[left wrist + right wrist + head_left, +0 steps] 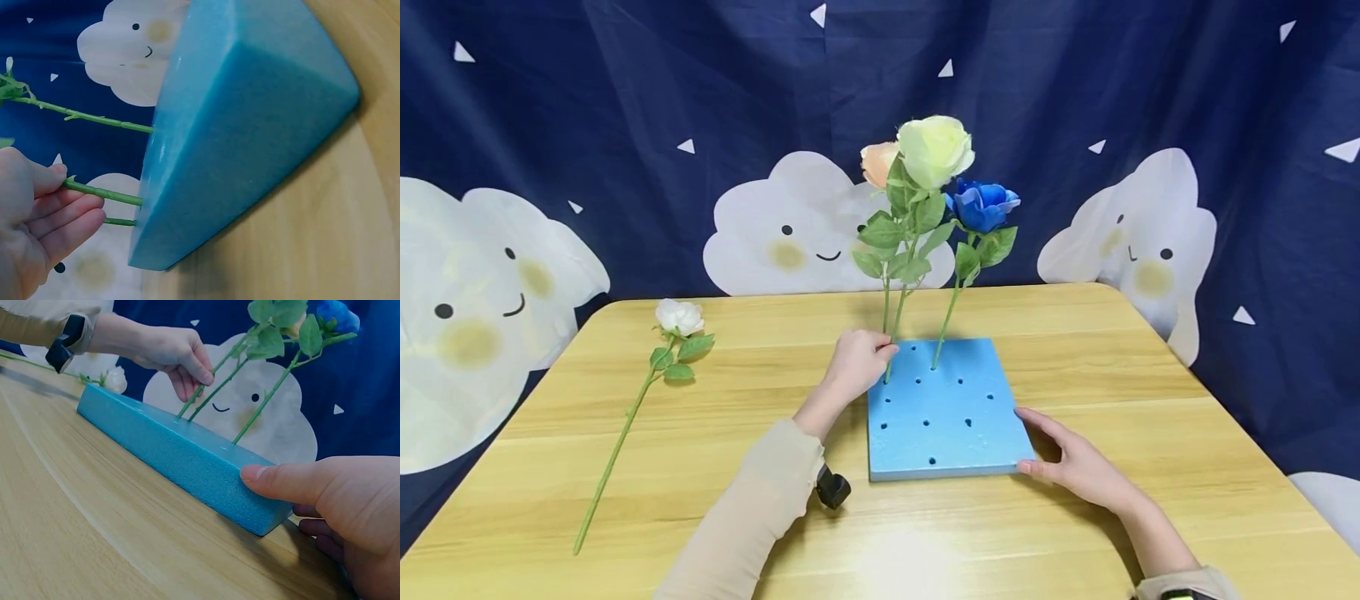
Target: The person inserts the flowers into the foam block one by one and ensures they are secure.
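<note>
A blue foam block (958,442) with several small holes in its top lies on the table. My left hand (853,365) pinches the lower stem of a pale yellow rose (935,152), whose end meets a hole near the block's left edge. Behind it a peach rose (877,165) stands upright, partly hidden. A blue rose (982,207), leaning right, stands in another hole toward the back. With thumb and fingers stretched out, my right hand (1082,468) touches the block's right side and front corner; in the right wrist view the thumb (275,478) lies against that corner.
A white rose (680,317) with a long stem lies flat at the left of the wooden table (700,517). Behind the table hangs a dark blue curtain (760,75) with smiling clouds. A black wrist device (832,487) sits on the left sleeve.
</note>
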Action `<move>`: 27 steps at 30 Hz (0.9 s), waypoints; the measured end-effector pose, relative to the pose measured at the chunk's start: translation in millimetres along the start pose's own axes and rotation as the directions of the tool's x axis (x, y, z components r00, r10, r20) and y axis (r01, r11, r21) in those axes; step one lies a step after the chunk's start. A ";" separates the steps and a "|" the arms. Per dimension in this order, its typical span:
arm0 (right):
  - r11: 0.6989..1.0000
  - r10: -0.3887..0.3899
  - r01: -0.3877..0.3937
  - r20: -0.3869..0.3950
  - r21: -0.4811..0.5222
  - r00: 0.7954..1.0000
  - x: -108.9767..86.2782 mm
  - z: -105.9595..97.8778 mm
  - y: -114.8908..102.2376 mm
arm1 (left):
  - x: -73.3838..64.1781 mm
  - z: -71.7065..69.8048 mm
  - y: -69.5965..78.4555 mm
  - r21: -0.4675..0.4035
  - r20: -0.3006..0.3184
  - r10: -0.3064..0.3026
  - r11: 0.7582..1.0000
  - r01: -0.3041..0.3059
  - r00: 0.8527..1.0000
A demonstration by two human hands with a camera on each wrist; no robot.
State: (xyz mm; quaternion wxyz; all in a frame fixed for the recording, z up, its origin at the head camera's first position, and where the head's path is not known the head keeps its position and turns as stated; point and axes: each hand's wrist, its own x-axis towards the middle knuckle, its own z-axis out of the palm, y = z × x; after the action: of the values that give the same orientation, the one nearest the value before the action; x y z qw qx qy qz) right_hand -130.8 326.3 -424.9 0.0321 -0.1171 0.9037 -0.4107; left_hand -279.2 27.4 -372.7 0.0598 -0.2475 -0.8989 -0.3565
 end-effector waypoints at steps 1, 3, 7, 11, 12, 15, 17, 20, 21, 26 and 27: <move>1.000 0.000 0.000 -0.002 -0.001 1.000 0.2 0.1 -0.2 | 0.1 0.3 0.2 -0.001 -0.002 -0.006 1.000 0.006 1.000; 1.000 -0.004 0.003 -0.007 -0.009 1.000 0.8 0.3 -1.2 | 0.4 0.8 -0.3 -0.006 -0.011 -0.025 1.000 0.025 1.000; 1.000 -0.006 0.006 -0.011 -0.022 1.000 2.1 0.1 -4.4 | 1.4 0.5 -3.6 -0.011 -0.027 -0.039 0.999 0.039 0.999; 1.000 -0.006 0.006 -0.009 -0.016 1.000 1.9 -0.7 -6.3 | 2.3 -1.0 -6.3 -0.019 -0.003 -0.014 1.000 0.014 1.000; 1.000 -0.007 0.007 -0.008 -0.016 1.000 2.0 -0.8 -6.1 | 2.5 -1.1 -6.5 -0.026 0.010 -0.009 1.000 0.009 1.000; 1.000 -0.003 0.003 -0.010 -0.009 1.000 2.6 -0.6 -5.1 | 2.8 -0.1 -5.8 -0.047 0.057 -0.002 0.999 0.005 0.998; 1.000 0.003 -0.003 -0.002 0.002 1.000 3.4 -0.2 -3.9 | 2.2 2.3 -6.0 -0.052 0.079 0.002 0.999 0.002 0.997; 1.000 0.005 -0.005 0.008 0.011 1.000 3.7 0.4 -1.8 | -0.7 7.8 -7.0 -0.079 0.095 -0.005 0.997 0.013 0.995; 1.000 0.005 -0.005 0.012 0.014 1.000 3.8 0.5 -1.1 | -1.5 9.8 -7.8 -0.090 0.093 -0.008 0.996 0.016 0.996; 1.000 0.002 -0.002 0.011 0.003 1.000 0.3 -0.2 -0.7 | -4.9 15.3 -10.5 -0.164 0.087 -0.004 0.986 0.018 0.996; 1.000 0.004 -0.004 0.010 0.001 1.000 -0.7 -0.5 -0.6 | -5.3 15.4 -10.4 -0.183 0.089 0.000 0.983 0.016 0.996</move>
State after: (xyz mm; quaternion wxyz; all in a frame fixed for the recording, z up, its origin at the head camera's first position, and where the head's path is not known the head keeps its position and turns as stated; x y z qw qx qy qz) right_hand -130.1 326.5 -424.1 0.0375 -0.1170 0.9035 -0.4105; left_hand -278.6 29.1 -391.9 -0.0047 -0.2641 -0.8651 -0.4265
